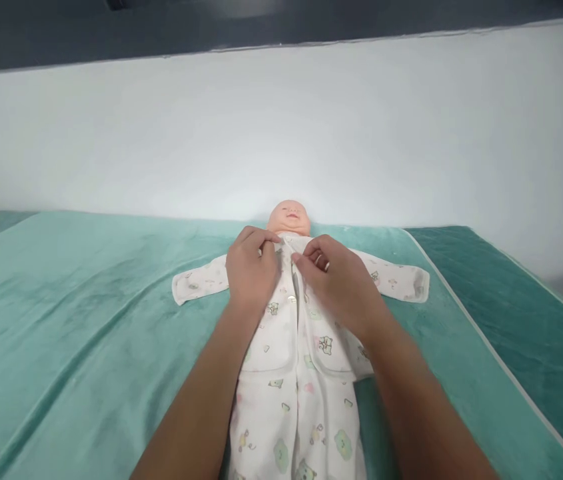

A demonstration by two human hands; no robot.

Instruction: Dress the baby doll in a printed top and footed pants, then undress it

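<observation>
I'm pinching the top of the doll's white printed sleepsuit (288, 347) with both hands, right at the collar under the chin. My left hand (252, 270) is curling its fingers (261, 237) onto the left front edge of the fabric; my right hand (338, 280) is gripping the opposite edge, thumb and forefinger closed on it, a ring showing. The two hands are sitting just beside each other over the chest, nearly touching. The baby doll (290, 217) is lying face up, sleeves spread out sideways, on a teal blanket (86, 320). A white wall (281, 133) is running behind the head.
</observation>
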